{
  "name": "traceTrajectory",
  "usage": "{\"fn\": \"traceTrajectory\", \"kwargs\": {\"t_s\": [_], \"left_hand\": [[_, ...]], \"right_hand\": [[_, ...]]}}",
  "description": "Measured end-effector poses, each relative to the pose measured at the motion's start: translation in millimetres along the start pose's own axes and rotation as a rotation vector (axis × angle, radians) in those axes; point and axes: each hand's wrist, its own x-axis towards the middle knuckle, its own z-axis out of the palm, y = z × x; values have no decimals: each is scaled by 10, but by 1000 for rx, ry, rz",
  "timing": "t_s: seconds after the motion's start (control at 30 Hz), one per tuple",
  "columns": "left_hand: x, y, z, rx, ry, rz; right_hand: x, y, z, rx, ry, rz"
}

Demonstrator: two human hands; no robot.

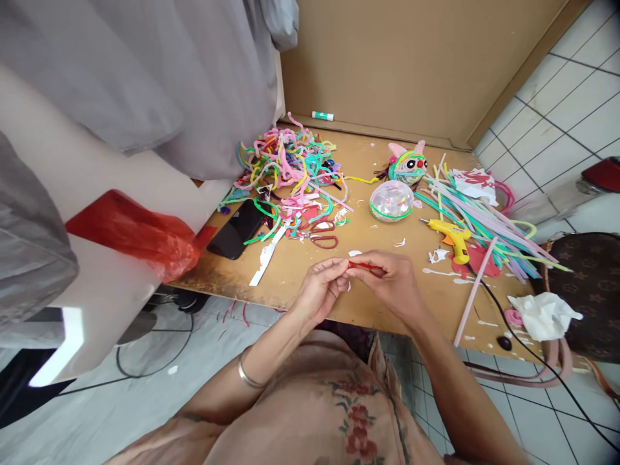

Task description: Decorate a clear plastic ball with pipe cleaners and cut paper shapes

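My left hand (320, 287) and my right hand (394, 284) meet over the table's near edge, fingers pinched on a thin red strip (364, 266). Its material is too small to make out. Just beyond lie red-handled scissors (323, 241) and white paper scraps (355, 254). Farther back sits a clear plastic bowl (391, 201) with a green and yellow band around its rim. Behind it stands a decorated animal head (409, 165) with pink ears, round eyes and a red nose. A yellow glue gun (453, 237) lies to the right of my right hand.
A tangled heap of pipe cleaners (290, 161) covers the back left, near a black phone (236, 229). Straight pipe cleaners (494, 219) lie at right, by a brown bag (588, 290) and crumpled tissue (545, 315). A glue stick (322, 116) rests at the back. A red plastic bag (140, 236) is at left.
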Motion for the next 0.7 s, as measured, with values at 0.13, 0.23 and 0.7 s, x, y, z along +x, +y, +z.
{"fn": "traceTrajectory", "kwargs": {"t_s": [0.13, 0.23, 0.7], "left_hand": [[-22, 71, -41, 108, -52, 21], [-10, 153, -84, 254, -102, 50], [103, 224, -132, 566, -216, 114]], "right_hand": [[2, -9, -43, 194, -42, 94], [-3, -26, -80, 250, -59, 140], [-93, -84, -240, -216, -69, 19]]}}
